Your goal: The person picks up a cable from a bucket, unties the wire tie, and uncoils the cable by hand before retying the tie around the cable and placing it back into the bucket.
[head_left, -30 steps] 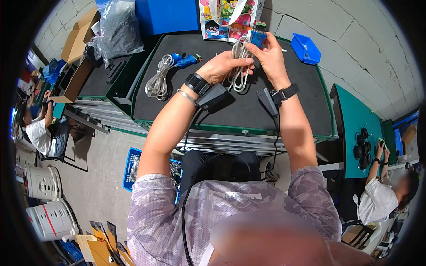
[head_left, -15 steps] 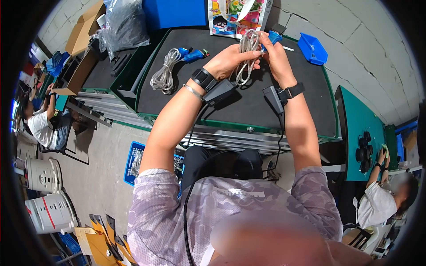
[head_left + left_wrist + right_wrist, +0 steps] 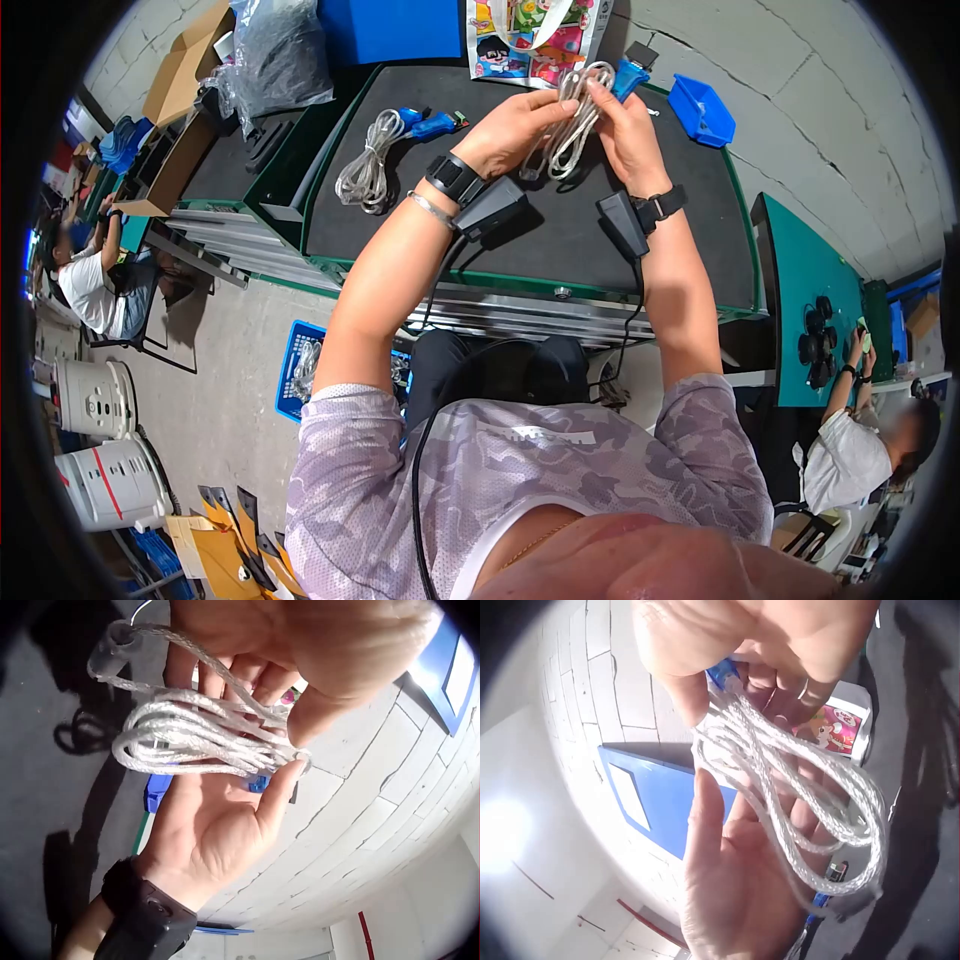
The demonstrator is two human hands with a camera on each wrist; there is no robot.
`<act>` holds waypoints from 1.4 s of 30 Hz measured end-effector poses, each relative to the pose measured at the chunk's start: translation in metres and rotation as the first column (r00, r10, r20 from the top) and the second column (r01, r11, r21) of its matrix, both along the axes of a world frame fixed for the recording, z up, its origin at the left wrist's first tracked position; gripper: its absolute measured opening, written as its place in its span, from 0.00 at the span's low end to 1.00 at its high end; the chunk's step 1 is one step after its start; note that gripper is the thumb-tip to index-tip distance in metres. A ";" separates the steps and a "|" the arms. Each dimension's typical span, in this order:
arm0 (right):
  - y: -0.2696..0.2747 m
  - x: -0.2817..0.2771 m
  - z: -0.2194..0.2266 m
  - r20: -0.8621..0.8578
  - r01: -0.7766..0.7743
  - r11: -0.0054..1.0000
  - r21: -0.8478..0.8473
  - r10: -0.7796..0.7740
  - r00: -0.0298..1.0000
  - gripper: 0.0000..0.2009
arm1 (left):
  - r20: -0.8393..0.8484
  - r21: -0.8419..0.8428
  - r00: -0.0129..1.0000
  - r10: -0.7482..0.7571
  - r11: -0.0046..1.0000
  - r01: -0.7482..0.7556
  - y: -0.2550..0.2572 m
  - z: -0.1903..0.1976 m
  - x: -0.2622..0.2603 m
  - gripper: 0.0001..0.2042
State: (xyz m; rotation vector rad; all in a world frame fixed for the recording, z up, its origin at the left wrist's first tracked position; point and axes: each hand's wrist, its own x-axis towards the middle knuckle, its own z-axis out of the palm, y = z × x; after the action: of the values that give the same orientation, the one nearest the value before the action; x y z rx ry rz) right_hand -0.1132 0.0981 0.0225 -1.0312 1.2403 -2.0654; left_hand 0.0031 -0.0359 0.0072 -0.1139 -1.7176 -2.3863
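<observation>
Both hands hold a coiled, clear-sheathed silver cable (image 3: 568,140) above the dark mat. The left hand (image 3: 512,132) pinches its loops from the left with thumb and fingers. On the other side, the right hand (image 3: 634,142) grips the coil's upper end, beside a blue connector (image 3: 630,78). In the left wrist view, both thumbs press the bundled end of the coil (image 3: 187,739), and a clear cylindrical piece (image 3: 116,649) is on a loose strand. The right wrist view shows the loops (image 3: 802,806) spread between the hands, with fingers behind them.
Another coiled cable (image 3: 367,165) with blue connectors (image 3: 432,127) lies on the mat's left part. A printed bag (image 3: 535,50) and a blue bin (image 3: 702,110) stand along the back. A plastic bag (image 3: 280,65) and an open carton (image 3: 187,65) are at left.
The coil and its blue connector now tilt to the right, where the connector stood more upright before. The left hand has shifted its hold along the loops. The head view has moved slightly.
</observation>
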 end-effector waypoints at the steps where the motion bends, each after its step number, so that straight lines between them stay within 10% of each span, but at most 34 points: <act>1: 0.002 -0.005 0.000 -0.001 0.002 1.000 0.000 -0.002 1.000 0.11 | 0.010 -0.002 0.999 0.033 0.999 -0.033 -0.002 0.000 -0.001 0.20; 12: 0.000 -0.009 0.006 0.172 -0.019 0.994 -0.107 0.037 0.984 0.11 | 0.029 -0.128 0.994 0.107 0.987 -0.102 -0.005 0.006 -0.001 0.08; 33: 0.001 -0.024 0.002 0.249 -0.060 0.989 -0.133 0.092 0.964 0.10 | 0.002 -0.141 0.993 0.115 0.983 -0.113 -0.007 0.005 -0.001 0.08; 42: 0.003 -0.018 0.001 0.206 -0.105 0.987 -0.122 0.128 0.970 0.11 | -0.075 -0.397 0.997 0.005 0.917 -0.035 0.005 0.009 0.003 0.16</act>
State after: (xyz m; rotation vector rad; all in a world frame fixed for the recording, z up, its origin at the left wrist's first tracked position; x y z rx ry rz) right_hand -0.1317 0.1006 0.0233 -0.8803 0.9456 -2.1090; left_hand 0.0057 -0.0312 0.0159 -0.2376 -2.1319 -1.9565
